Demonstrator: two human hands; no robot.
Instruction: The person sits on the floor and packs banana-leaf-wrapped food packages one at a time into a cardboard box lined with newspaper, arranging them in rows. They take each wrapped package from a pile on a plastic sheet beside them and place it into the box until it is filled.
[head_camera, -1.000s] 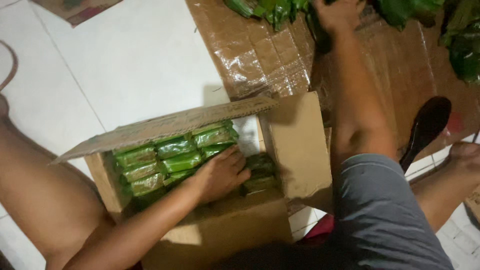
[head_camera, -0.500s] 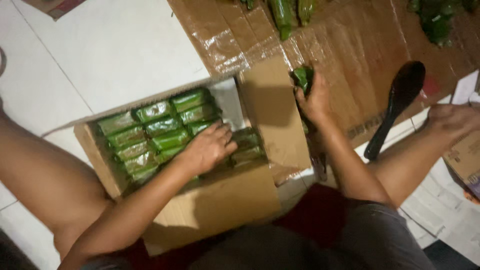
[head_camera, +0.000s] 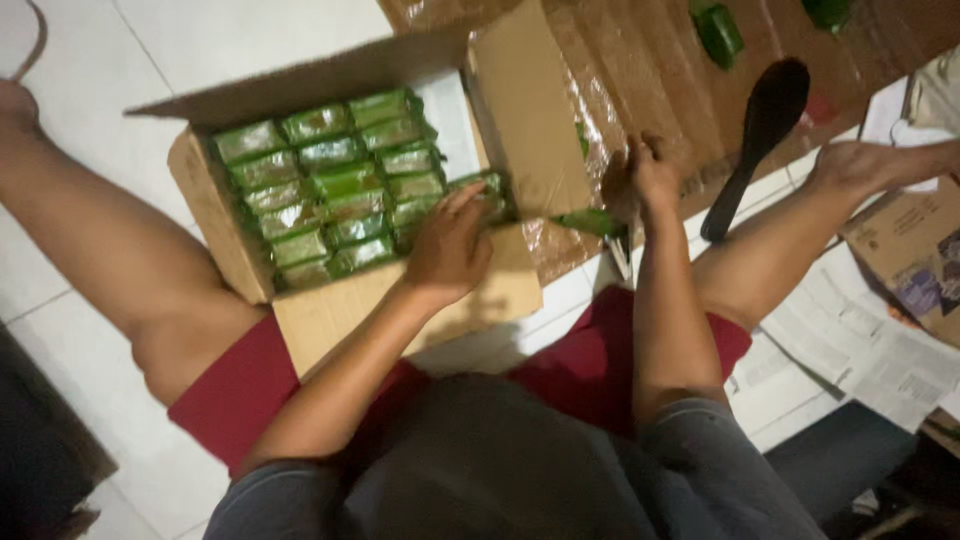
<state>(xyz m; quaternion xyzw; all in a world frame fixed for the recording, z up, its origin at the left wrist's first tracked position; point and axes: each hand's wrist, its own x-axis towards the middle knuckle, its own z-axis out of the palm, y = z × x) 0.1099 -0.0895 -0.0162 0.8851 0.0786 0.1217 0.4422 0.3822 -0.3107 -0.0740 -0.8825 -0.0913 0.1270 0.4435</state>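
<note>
Since half a second ago: right hand (head_camera: 655, 180) has come down off the flattened cardboard sheet (head_camera: 640, 70) with a green packet and now sits at the box's right flap; left hand (head_camera: 450, 245) has stayed on the packets inside the box. View has tilted, box now higher in frame.

Person seated on white tile floor (head_camera: 230, 35), legs spread, red shorts, grey shirt. Cardboard box (head_camera: 330, 310) open between the knees, flaps up, front flap folded toward the body.

Box holds rows of green packets (head_camera: 320, 180), flat rectangular bundles in glossy clear wrap, packed side by side in several columns, filling the left and middle of the box. Pale bare bottom shows at the far right corner.

Left hand lies palm down on the packets at the near right of the box, fingers spread and pressing, not closed round any one packet. Right hand's grip is clenched on a single green packet (head_camera: 590, 222), which pokes out leftward below the flap edge, just beside the box.

Black spoon-shaped tool (head_camera: 755, 140) lies on the sheet, beside the right knee. Loose green packet at the top edge (head_camera: 718, 32), partly cut off. Papers (head_camera: 860, 350) at the right, dim. Right hand's fingertips blurred.
</note>
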